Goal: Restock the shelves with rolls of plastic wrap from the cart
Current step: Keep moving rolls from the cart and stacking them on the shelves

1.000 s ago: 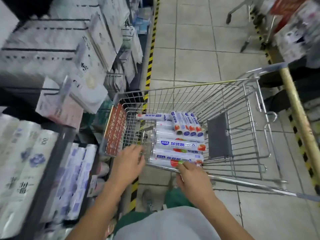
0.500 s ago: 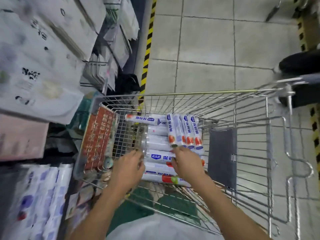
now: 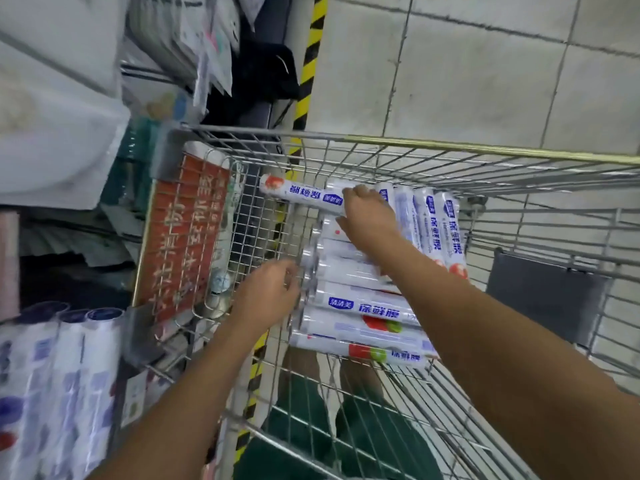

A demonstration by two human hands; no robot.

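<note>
Several white rolls of plastic wrap (image 3: 363, 306) with blue print lie stacked crosswise in the wire cart (image 3: 415, 143). One more roll (image 3: 298, 192) lies across the far end. My right hand (image 3: 367, 216) reaches over the stack and its fingers curl over the right end of that far roll, thumb below. Three further rolls (image 3: 450, 230) lie lengthwise just right of that hand. My left hand (image 3: 266, 296) is low in the cart, its loosely curled fingertips against the left ends of the stacked rolls.
A red sign (image 3: 183, 237) covers the cart's left wire wall. Shelving to the left holds blurred wrapped rolls (image 3: 52, 375) and hanging white packets (image 3: 62, 140). A dark grey flap (image 3: 543, 296) stands at the cart's right. Yellow-black tape (image 3: 308, 81) edges the tiled floor.
The view has tilted down and closer over the cart. My right hand has moved forward from the near rolls to the far roll. My left hand has gone from the rim to the roll ends.
</note>
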